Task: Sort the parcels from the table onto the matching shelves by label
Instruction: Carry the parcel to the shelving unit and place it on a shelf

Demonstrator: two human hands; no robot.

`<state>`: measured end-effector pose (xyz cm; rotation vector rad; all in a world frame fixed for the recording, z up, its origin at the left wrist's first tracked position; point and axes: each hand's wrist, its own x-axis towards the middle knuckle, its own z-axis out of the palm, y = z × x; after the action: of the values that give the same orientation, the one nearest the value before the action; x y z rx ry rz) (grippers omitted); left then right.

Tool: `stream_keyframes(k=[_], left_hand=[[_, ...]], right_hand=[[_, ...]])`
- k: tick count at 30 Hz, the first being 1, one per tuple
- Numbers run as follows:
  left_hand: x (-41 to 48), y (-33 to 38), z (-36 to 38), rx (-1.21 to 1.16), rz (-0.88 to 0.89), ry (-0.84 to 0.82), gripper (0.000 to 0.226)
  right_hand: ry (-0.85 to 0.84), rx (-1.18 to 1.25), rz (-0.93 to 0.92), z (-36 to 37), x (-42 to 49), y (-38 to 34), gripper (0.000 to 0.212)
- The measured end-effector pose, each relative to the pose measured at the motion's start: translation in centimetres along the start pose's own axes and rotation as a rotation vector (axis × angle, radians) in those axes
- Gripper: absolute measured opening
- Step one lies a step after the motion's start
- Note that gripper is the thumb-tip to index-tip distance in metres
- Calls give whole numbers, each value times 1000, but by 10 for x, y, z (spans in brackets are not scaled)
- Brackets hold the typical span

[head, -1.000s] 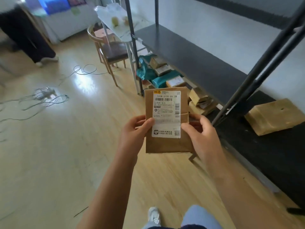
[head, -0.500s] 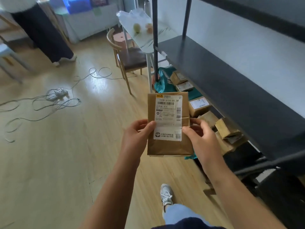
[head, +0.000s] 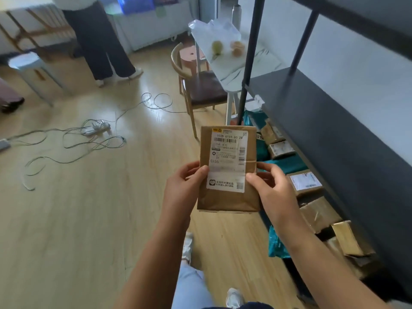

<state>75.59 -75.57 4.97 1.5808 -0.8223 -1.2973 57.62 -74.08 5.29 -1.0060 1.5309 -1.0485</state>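
I hold a flat brown paper parcel (head: 227,199) upright in front of me, its white shipping label (head: 227,159) facing me. My left hand (head: 182,190) grips its left edge, thumb on the label. My right hand (head: 270,190) grips its right edge. To the right stands a dark metal shelf rack (head: 312,121). Under its grey shelf board, the lowest level holds several brown boxes (head: 304,184) and teal bags (head: 287,163).
A wooden chair (head: 200,90) and a white table (head: 225,54) with fruit stand beyond the rack post. Loose cables and a power strip (head: 95,129) lie on the wood floor at left. Another person's legs (head: 100,41) stand at the back, beside a grey stool (head: 31,65).
My view has swung left along the rack and forward; the chair, cables and standing person are nearer. The parcel stays held in both hands in the same pose.
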Motion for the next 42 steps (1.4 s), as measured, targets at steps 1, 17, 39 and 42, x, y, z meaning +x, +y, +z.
stream_keyframes(k=[1, 17, 39, 42], left_hand=[[17, 5, -1, 3, -5, -14, 23], [268, 113, 23, 252, -15, -377, 28], [419, 133, 187, 441, -86, -553, 21], [437, 137, 203, 458, -71, -643, 21]], right_hand=[[13, -5, -2, 7, 14, -4, 32], [413, 70, 105, 98, 180, -60, 29], [731, 66, 283, 38, 363, -55, 17], [806, 86, 304, 41, 371, -54, 16]])
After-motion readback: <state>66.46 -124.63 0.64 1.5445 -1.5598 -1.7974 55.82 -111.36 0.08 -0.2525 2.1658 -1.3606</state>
